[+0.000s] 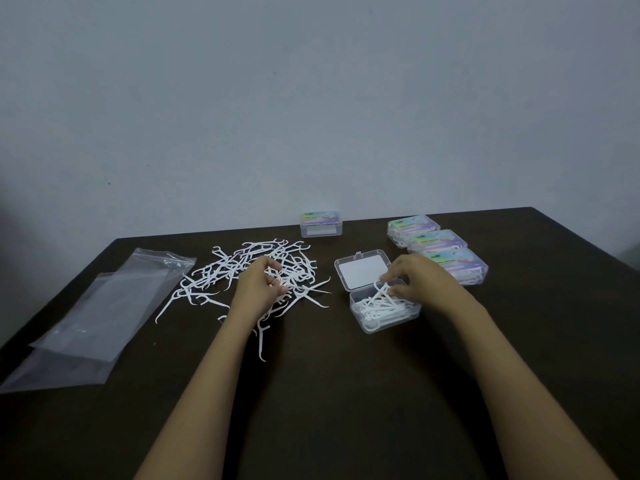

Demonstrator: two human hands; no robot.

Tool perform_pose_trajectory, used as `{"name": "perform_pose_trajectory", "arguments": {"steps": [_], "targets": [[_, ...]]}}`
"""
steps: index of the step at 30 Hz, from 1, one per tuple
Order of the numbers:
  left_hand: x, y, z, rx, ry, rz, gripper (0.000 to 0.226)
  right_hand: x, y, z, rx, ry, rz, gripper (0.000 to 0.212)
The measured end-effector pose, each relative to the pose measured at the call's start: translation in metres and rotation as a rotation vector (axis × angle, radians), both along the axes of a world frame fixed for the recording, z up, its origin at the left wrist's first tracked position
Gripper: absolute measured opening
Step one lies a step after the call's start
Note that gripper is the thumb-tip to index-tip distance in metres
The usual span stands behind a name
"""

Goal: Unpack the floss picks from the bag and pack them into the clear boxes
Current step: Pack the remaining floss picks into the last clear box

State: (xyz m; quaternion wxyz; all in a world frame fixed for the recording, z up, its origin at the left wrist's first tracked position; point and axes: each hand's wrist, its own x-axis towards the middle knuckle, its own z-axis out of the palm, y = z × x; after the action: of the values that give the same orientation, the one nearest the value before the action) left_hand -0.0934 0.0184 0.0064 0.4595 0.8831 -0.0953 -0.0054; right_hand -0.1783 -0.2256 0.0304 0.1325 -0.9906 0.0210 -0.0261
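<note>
Table (pixel 311 410), bags (pixel 86 317) left, boxes (pixel 438 241) seemingly full

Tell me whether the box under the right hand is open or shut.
Open: the lid of the box lies swung back behind it, with floss picks exposed inside.

A dark brown table (pixel 311 393) carries clear plastic bags (pixel 104 306) at left, a heap of floss picks (pixel 221 271), an open clear box (pixel 384 311) — part filled — one shut box (pixel 322 224) at the far edge, three filled boxes (pixel 438 244) at right
</note>
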Motion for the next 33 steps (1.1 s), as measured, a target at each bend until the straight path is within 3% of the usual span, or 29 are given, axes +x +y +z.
{"name": "perform_pose_trajectory", "arguments": {"steps": [12, 15, 19, 22, 30, 33], "targets": [[-0.007, 0.002, 0.011, -0.248, -0.059, -0.03, 0.024, -0.002, 0.005, -0.002, 0.044, -0.02, 0.04, 0.033], [-0.012, -0.001, 0.015, -0.432, 0.004, -0.033, 0.017, -0.001, 0.009, -0.006, 0.063, -0.047, 0.056, 0.03], [-0.015, -0.006, 0.017, -0.83, 0.239, -0.039, 0.02, 0.0, 0.016, -0.009, 0.077, -0.071, 0.124, 0.027], [-0.017, -0.01, 0.017, -0.985, 0.329, -0.069, 0.02, 0.002, 0.023, -0.014, 0.104, -0.115, 0.139, 0.025], [-0.032, -0.031, 0.019, -1.117, 0.318, -0.092, 0.019, 0.009, 0.044, -0.032, 0.25, -0.246, 0.033, 0.021], [-0.033, -0.035, 0.017, -1.124, 0.285, -0.091, 0.018, 0.011, 0.052, -0.033, 0.435, -0.296, -0.002, 0.02]]}}
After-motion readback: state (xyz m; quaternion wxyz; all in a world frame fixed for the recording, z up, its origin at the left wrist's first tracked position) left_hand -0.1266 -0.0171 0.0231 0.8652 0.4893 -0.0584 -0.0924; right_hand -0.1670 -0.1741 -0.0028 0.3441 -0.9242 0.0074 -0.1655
